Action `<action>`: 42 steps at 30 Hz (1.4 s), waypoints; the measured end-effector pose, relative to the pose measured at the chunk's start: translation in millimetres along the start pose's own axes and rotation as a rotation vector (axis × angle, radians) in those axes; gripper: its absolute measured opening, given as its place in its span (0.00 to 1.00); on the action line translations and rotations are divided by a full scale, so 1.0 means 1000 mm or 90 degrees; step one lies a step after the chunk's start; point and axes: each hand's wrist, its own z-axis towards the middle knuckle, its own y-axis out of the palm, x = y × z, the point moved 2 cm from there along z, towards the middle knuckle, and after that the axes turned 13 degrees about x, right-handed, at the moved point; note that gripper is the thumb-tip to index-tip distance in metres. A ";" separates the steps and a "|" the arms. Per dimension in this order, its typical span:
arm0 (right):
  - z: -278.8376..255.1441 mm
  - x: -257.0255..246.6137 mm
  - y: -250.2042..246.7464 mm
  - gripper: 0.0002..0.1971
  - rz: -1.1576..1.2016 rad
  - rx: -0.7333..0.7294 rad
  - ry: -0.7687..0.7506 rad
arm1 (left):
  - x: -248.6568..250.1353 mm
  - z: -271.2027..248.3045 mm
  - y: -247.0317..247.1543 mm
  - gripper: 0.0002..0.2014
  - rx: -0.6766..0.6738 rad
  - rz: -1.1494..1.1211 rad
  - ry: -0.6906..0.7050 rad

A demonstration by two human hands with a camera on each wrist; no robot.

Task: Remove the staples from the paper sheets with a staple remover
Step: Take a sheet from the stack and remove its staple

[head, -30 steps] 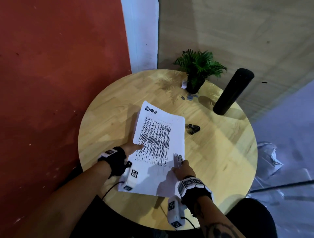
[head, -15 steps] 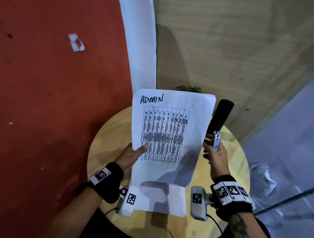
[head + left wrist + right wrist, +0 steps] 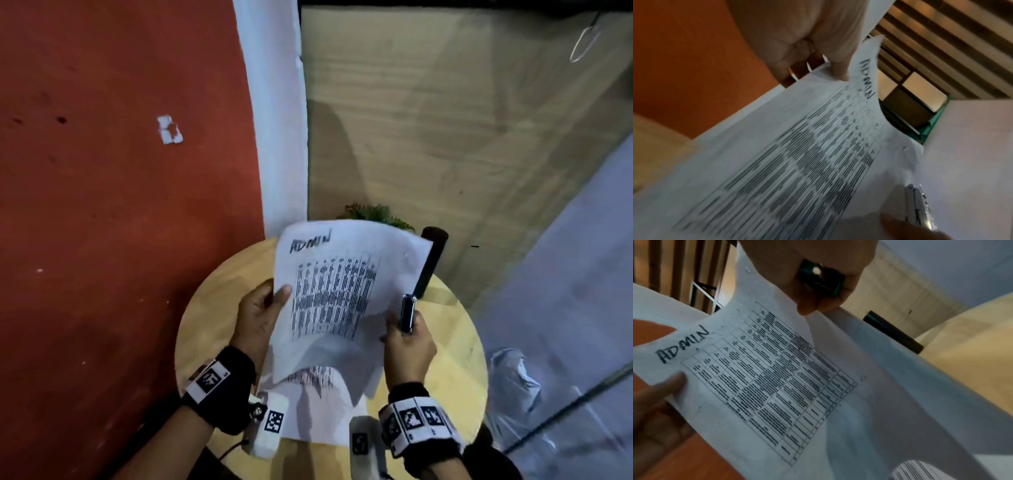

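1. The white printed paper sheets [image 3: 346, 291], headed "ADMIN", are held up above the round wooden tabletop [image 3: 212, 308], long axis roughly upright.
2. The left hand [image 3: 257, 318] pinches their left edge, thumb on the front.
3. The right hand [image 3: 407, 342], fingers curled around the silver metal staple remover [image 3: 408, 313], touches the right edge, so it looks nearer the work.
4. No staple is clearly visible.
5. A black cylinder [image 3: 430, 263] and a green plant [image 3: 376, 214] stand behind the sheets.

Matt creased paper sheets [image 3: 342, 274], shiny metal staple remover [image 3: 408, 313], smooth wooden table [image 3: 455, 356]

Office or café corner: round wooden table [image 3: 212, 308], potted plant [image 3: 376, 214], slatted ceiling [image 3: 941, 40].
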 end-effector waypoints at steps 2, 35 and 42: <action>-0.012 0.013 0.002 0.05 -0.013 -0.007 0.009 | 0.005 0.004 -0.002 0.06 0.041 -0.002 0.041; -0.004 -0.085 -0.016 0.18 0.415 -0.109 0.294 | 0.016 0.005 -0.040 0.11 0.059 0.051 0.044; -0.033 -0.143 0.009 0.24 0.690 -0.418 0.589 | 0.020 0.000 -0.042 0.10 0.032 0.043 0.032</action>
